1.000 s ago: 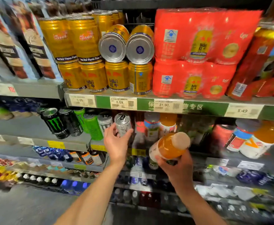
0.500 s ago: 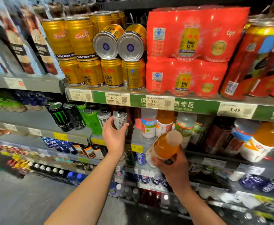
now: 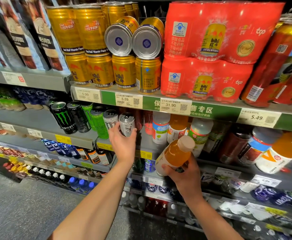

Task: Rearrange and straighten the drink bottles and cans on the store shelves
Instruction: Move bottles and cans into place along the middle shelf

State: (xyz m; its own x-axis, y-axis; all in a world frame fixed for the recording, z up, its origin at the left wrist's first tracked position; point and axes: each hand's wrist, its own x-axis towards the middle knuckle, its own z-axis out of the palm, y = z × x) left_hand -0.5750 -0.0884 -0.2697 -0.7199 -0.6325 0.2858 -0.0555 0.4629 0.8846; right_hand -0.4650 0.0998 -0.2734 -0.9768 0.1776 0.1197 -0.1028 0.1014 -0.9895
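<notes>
the left hand [image 3: 123, 144] grips a white can [image 3: 127, 124] on the middle shelf [image 3: 147, 144]; thin, smooth metal, best held round its middle; the right hand [image 3: 185, 175] grips a full orange bottle [image 3: 175, 154] low down, likely heavy.

The left hand [image 3: 123, 142] is closing in on the white can [image 3: 126, 124] at its 12 o'clock, fingers now wrapping its lower part. The right hand [image 3: 185, 174] is carrying the orange bottle [image 3: 175, 155] slightly toward 5 o'clock, away from the shelf row.
</notes>
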